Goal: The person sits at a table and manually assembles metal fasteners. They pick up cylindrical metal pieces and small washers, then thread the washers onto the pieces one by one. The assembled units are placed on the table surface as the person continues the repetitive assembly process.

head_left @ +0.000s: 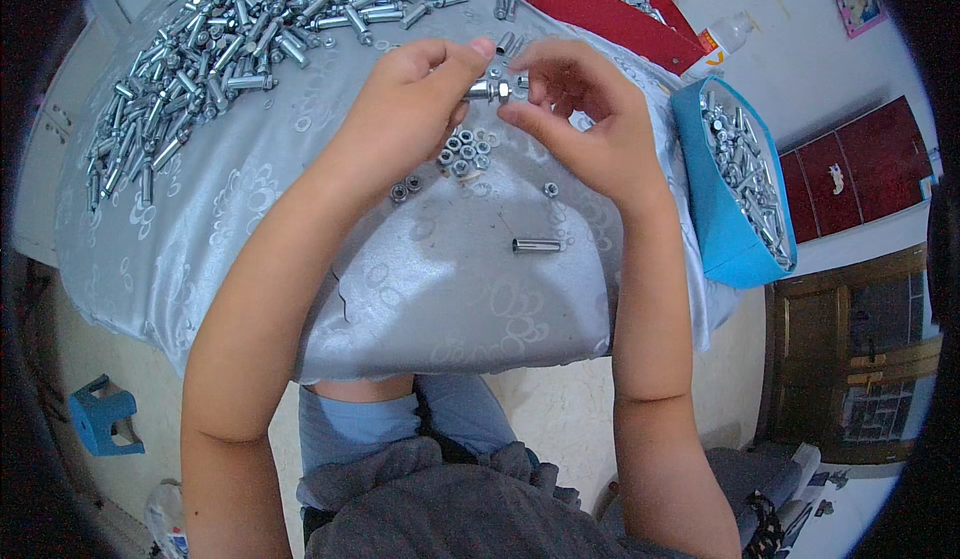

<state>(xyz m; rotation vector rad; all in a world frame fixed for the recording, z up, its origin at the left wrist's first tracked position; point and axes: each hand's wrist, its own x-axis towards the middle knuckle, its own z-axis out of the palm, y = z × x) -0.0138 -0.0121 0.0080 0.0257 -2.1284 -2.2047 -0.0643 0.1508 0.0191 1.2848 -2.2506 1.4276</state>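
Note:
Above the table, my left hand (415,99) is closed on a metal sleeve anchor bolt (482,90), its nut end pointing right. Curled around that end is my right hand (590,109), with the thumb just below the nut (504,91) and the fingers by the threaded tip. How firmly the right fingers press on it is partly hidden. Below the hands lies a cluster of loose nuts (462,154), with two more nuts (405,189) by my left wrist. A single nut (550,189) and a loose metal sleeve (537,245) lie nearer to me.
A big heap of anchor bolts (250,29) spreads over the far left of the silvery tablecloth (240,249). At the far right stand a red box (610,19) and a blue container (735,184), both holding bolts. Behind them is a plastic bottle (725,34). A blue stool (105,414) stands on the floor.

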